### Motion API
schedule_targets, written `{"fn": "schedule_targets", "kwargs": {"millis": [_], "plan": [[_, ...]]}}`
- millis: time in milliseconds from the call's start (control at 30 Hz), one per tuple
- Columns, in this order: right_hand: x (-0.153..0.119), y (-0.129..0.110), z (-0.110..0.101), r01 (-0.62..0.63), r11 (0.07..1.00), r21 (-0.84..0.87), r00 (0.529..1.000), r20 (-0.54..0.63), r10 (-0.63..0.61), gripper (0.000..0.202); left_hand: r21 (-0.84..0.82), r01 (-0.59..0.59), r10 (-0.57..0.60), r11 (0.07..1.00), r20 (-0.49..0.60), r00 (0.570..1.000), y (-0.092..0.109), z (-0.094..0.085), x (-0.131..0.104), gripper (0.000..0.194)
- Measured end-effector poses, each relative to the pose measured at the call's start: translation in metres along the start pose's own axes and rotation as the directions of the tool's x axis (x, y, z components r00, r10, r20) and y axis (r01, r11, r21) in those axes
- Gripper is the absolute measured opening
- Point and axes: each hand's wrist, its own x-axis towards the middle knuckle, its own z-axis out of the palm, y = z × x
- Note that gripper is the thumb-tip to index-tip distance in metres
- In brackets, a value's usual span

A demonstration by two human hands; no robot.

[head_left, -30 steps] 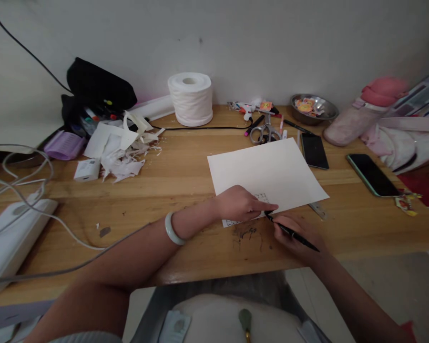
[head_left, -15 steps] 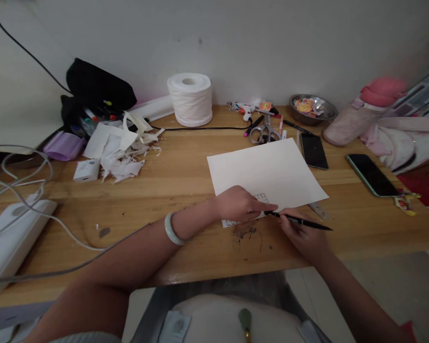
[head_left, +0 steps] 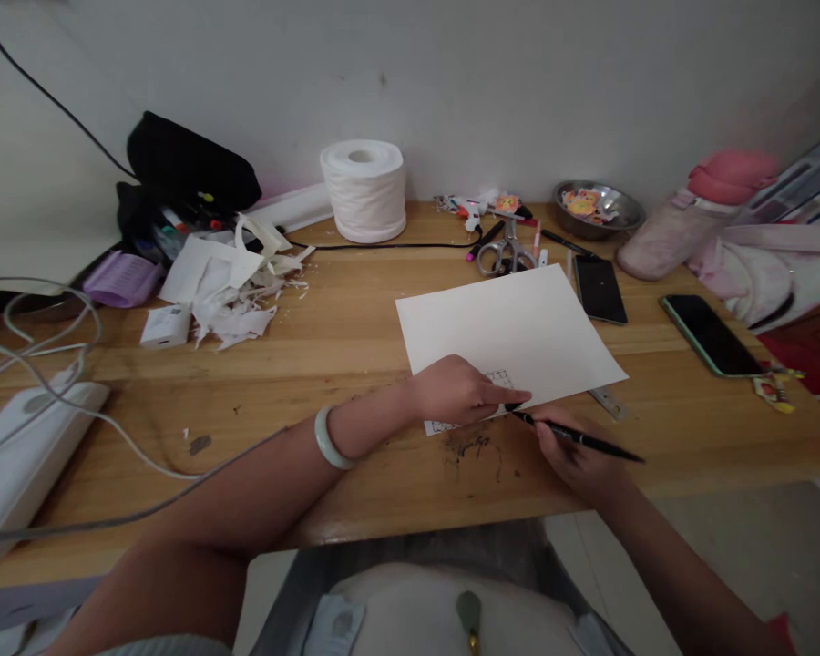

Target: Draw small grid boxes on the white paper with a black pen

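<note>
A white sheet of paper (head_left: 512,328) lies on the wooden table (head_left: 328,364), with a small drawn grid near its front edge. My left hand (head_left: 461,390) lies flat on the paper's near corner, fingers pointing right, beside the grid. My right hand (head_left: 578,453) grips a black pen (head_left: 580,437) whose tip touches the paper's front edge just right of my left fingertips. A pale bangle (head_left: 329,438) sits on my left wrist.
Two dark phones (head_left: 599,288) (head_left: 711,333) lie right of the paper, a metal ruler (head_left: 609,401) pokes out beneath it. Scissors (head_left: 504,252), markers, a metal bowl (head_left: 598,206) and a toilet roll (head_left: 363,189) stand at the back. Paper scraps (head_left: 229,287) and cables (head_left: 55,374) lie left.
My right hand has swung the pen's rear end outward to the right and back down a little, with the tip staying at the paper's edge. My left hand has not moved.
</note>
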Motion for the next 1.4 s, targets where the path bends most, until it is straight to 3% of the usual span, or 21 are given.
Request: {"fn": "schedule_targets", "kwargs": {"millis": [133, 200, 467, 633, 833, 1067, 1167, 1300, 1400], "plan": [[0.0024, -0.0080, 0.0045, 0.244, 0.954, -0.176, 0.968, -0.021, -0.251, 0.019, 0.008, -0.001, 0.001, 1.000, 0.012, 1.000, -0.0001, 0.0002, -0.0001, 0.042], [0.0025, -0.0094, 0.0068, 0.285, 0.926, -0.248, 0.954, -0.025, -0.300, 0.022, 0.008, -0.001, 0.001, 1.000, 0.015, 1.000, -0.0002, 0.0007, -0.0002, 0.042], [-0.0020, -0.0056, 0.0095, 0.225, 0.952, -0.209, 0.974, 0.048, -0.220, 0.026, 0.031, -0.014, 0.013, 0.999, 0.026, 1.000, -0.0005, -0.0001, -0.0002, 0.043], [-0.0020, -0.0061, 0.0104, 0.267, 0.914, -0.306, 0.963, 0.113, -0.244, 0.024, 0.019, -0.013, 0.013, 1.000, 0.019, 1.000, -0.0006, -0.0007, -0.0005, 0.042], [-0.0011, -0.0082, 0.0098, 0.291, 0.898, -0.331, 0.956, 0.058, -0.288, 0.014, -0.002, 0.006, -0.006, 1.000, 0.037, 0.999, -0.0003, -0.0012, -0.0002, 0.041], [-0.0016, -0.0096, 0.0058, 0.176, 0.939, -0.296, 0.983, 0.009, -0.181, 0.012, -0.013, 0.005, -0.005, 1.000, 0.006, 1.000, 0.0007, 0.0001, -0.0010, 0.041], [-0.0016, -0.0080, 0.0035, 0.015, 0.967, -0.255, 0.993, -0.110, -0.045, 0.012, -0.003, 0.019, -0.019, 1.000, 0.004, 1.000, 0.0013, 0.0000, -0.0010, 0.041], [0.0019, -0.0049, 0.0026, -0.229, 0.963, -0.139, 0.943, -0.278, 0.184, 0.021, 0.000, 0.017, -0.017, 1.000, 0.010, 1.000, -0.0001, 0.0015, -0.0016, 0.041], [0.0063, -0.0025, 0.0025, -0.242, 0.970, -0.032, 0.954, -0.191, 0.232, 0.024, -0.017, 0.018, -0.018, 1.000, 0.007, 1.000, -0.0021, 0.0028, -0.0030, 0.042]]}}
